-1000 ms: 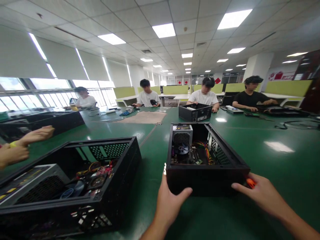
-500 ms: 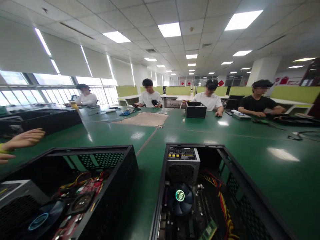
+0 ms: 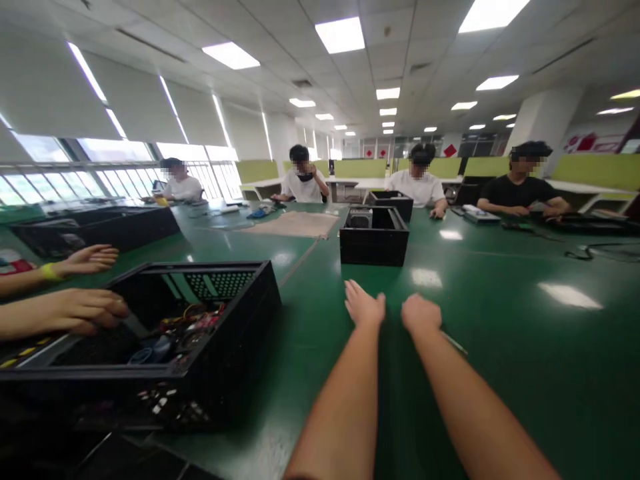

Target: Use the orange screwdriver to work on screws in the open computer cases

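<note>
Both my arms reach forward over the green table (image 3: pixel 500 347). My left hand (image 3: pixel 364 307) lies flat on the table with its fingers stretched out, holding nothing. My right hand (image 3: pixel 421 313) is closed in a fist beside it, and the thin metal shaft of a screwdriver (image 3: pixel 454 343) sticks out from under it to the right. A small open black computer case (image 3: pixel 374 245) stands on the table a short way beyond both hands, not touched by either.
A larger open computer case (image 3: pixel 235 313) with wiring and a power supply inside stands at my left. A co-worker's two hands (image 3: pixel 75 310) reach into and over it. Several people sit along the far side with another case (image 3: pixel 395 200) and a brown mat (image 3: pixel 295 225).
A second ago both hands gripped the small case's near wall. It then filled the view, and now stands farther away, with my hands off it and resting on the table.
</note>
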The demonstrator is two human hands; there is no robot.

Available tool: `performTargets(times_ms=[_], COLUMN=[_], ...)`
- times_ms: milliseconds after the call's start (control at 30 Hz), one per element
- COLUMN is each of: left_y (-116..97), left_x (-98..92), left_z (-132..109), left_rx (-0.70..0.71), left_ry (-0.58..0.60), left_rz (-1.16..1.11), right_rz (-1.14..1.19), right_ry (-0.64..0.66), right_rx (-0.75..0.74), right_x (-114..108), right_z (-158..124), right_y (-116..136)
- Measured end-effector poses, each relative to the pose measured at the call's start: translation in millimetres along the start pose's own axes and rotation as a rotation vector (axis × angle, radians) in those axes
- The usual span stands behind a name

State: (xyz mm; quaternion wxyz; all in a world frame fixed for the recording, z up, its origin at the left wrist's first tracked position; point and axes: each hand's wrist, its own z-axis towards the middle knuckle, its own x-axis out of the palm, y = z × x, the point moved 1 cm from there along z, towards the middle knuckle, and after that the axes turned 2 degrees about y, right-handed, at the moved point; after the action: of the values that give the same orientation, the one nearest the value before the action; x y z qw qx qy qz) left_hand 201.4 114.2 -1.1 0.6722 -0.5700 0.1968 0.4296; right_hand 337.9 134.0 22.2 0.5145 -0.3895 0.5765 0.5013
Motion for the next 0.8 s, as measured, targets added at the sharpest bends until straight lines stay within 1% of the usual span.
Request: performTargets(times_ms=[67,100,167,233,333,500,667,800], left_y=[-4.2,-2.4,5.1,12.2,14.9,10.3,13.0,9.0], left_x=[27.8,37.5,49.2,54.3,58.9,62.3,54.0,46.6], left_z=[-6.1,-8.4,-8.9,-5.4,0.4,1.1,-8.7,-9.6], left_rx=[0.111,0.156,0.196,0.199,0.235,0.261,0.248,0.245], left_ry=[0.084,0.112,0.140,0.144,0.154,0.154,0.150,0.220], left_rz=[0.005,0.007,0.013,0.024,0.046,0.068,0.107,0.149], right_rz=[-0.025,-0.037,-0.063,-0.087,-0.109,-0.133,-0.132,-0.109], right_ry=[0.033,0.029,0.003,-0.022,-0.040,-0.049,-0.056,-0.065], right_rx=[-0.061,-0.092,-0.137,-0.159,-0.190,-0.209,-0.217,-0.223], right_x=[24.9,34.9,49.0,56.4,60.3,62.9,64.1,63.3], right_z=[-8.4,-13.8,-21.5,-22.5,-16.3,-9.8,-10.9,-10.9], right_y=[5.7,5.0,-0.5,-7.1,-11.8,-11.3,-12.1,-13.1])
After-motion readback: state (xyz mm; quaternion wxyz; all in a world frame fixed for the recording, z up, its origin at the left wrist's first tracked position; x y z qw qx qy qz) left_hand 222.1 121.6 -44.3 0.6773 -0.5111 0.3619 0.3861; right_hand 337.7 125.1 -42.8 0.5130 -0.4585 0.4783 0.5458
